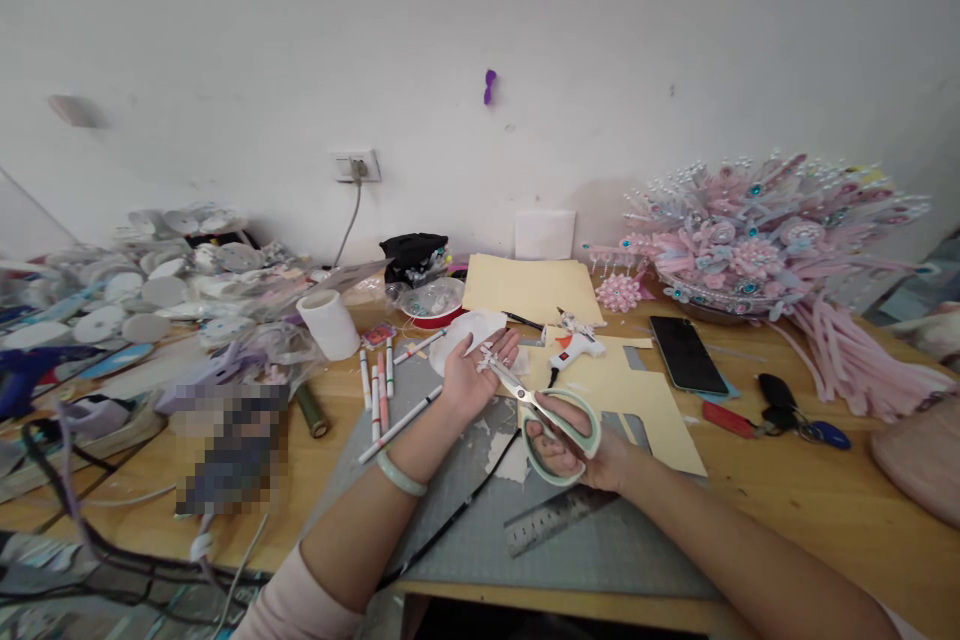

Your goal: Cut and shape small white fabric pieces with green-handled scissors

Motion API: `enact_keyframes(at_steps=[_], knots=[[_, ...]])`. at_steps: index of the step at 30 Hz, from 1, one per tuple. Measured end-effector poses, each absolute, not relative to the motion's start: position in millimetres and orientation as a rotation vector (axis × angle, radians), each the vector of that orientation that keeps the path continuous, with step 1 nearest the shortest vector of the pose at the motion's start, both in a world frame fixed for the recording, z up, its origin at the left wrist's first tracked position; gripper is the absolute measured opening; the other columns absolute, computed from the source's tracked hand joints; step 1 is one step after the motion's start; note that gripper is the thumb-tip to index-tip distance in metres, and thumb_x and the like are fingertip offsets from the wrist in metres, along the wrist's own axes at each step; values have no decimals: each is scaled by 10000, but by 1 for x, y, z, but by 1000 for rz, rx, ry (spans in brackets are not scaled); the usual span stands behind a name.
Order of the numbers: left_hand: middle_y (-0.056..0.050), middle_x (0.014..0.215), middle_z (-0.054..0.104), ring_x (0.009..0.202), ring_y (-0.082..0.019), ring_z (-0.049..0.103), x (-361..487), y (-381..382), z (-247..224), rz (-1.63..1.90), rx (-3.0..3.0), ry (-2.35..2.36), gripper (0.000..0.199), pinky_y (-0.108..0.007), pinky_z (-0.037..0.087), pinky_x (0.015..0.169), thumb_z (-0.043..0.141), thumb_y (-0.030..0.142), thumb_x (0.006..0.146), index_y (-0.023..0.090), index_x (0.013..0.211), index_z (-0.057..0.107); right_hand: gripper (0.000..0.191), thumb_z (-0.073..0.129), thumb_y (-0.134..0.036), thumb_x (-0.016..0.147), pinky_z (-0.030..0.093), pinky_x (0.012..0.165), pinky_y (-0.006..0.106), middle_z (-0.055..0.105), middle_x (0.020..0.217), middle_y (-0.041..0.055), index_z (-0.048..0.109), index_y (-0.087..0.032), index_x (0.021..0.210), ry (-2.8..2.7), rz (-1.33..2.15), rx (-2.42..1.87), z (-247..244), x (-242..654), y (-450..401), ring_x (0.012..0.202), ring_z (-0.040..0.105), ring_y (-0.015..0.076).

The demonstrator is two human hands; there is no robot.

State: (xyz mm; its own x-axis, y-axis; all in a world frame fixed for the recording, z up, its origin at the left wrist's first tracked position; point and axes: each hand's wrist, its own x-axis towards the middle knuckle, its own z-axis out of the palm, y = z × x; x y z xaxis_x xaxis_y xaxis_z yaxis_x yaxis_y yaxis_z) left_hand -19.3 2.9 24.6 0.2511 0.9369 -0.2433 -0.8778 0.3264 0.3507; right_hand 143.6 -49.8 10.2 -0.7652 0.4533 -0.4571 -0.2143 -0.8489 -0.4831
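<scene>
My left hand [469, 382] lies palm up over the work mat, fingers stretched out and apart. Small white pieces [486, 356] show at its palm; I cannot tell what they are. My right hand [559, 445] is closed round the pale green handles of a pair of scissors [522, 392]. The scissors' blades point up and left, with their tips at the white pieces. Behind the scissors lies a white glue gun [576, 351] on yellow card [660, 410]. Below my right hand, a metal ruler [536, 523] rests on the grey cutting mat [450, 550].
Several marker pens [383, 388] and a white roll [330, 325] are left of my hands. A black cable [450, 512] crosses the mat. To the right lie a phone [688, 354], keys [780, 420] and a pink beaded headdress [750, 245]. Clutter [150, 290] covers the left side.
</scene>
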Motion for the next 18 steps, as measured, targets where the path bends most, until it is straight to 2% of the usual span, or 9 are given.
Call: enact_keyframes(at_steps=[5, 9, 13, 18], knots=[[-213, 1013, 620, 936, -251, 608, -18, 2, 27, 1237, 148, 470, 483, -332, 495, 770, 351, 256, 824, -15, 1221, 397, 394, 395, -401, 861, 244, 295, 87, 384, 445, -43, 510, -105, 628, -573, 2491, -884, 16, 141, -52, 327, 330, 15], [-208, 1033, 610, 932, -245, 609, -18, 2, 26, 1235, 148, 500, 468, -328, 502, 759, 349, 248, 820, -2, 1212, 406, 419, 375, -398, 869, 231, 285, 90, 367, 421, -49, 507, -106, 599, -566, 2471, -923, 22, 139, -55, 315, 313, 14], [-214, 1013, 613, 935, -248, 607, -18, 2, 25, 1242, 159, 530, 465, -322, 509, 760, 354, 251, 814, -17, 1188, 418, 349, 405, -361, 853, 213, 290, 116, 453, 500, -25, 511, -112, 633, -476, 2397, -894, 23, 140, -57, 336, 348, 22], [-194, 973, 632, 924, -242, 610, -18, 1, 26, 1223, 189, 542, 445, -318, 516, 740, 340, 252, 812, 5, 1166, 445, 381, 420, -469, 797, 272, 345, 180, 477, 532, -10, 527, -123, 680, -557, 2459, -763, 18, 143, -56, 399, 425, 75]])
